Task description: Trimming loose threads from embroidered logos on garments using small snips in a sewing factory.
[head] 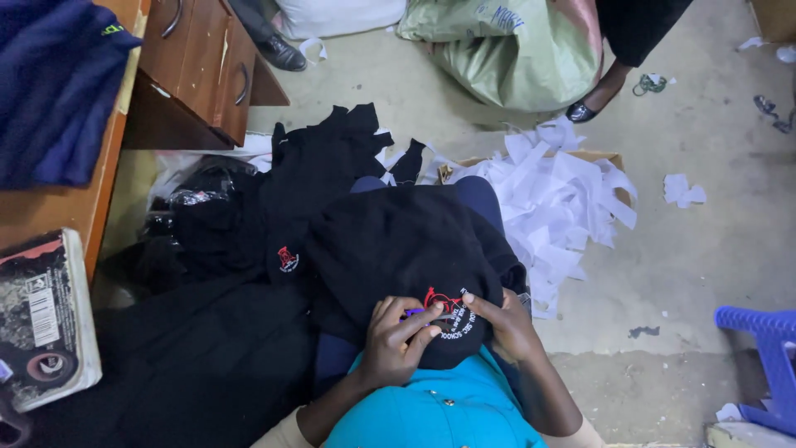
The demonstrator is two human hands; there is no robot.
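A black garment (398, 249) with a red and white embroidered badge (452, 311) lies over my lap. My left hand (398, 340) pinches the cloth beside the badge and holds a small purple tool against it. My right hand (507, 325) presses its fingertips on the cloth at the badge's right edge. More black garments (315, 174) lie piled on the floor ahead, one showing a red emblem (288, 259).
A cardboard box (597, 156) heaped with white paper backing scraps sits ahead right. A wooden desk with drawers (199, 66) stands left, a blue garment (50, 83) and a book (46, 319) on it. A green sack (514, 50), other people's shoes (580, 109), a blue stool (767, 357).
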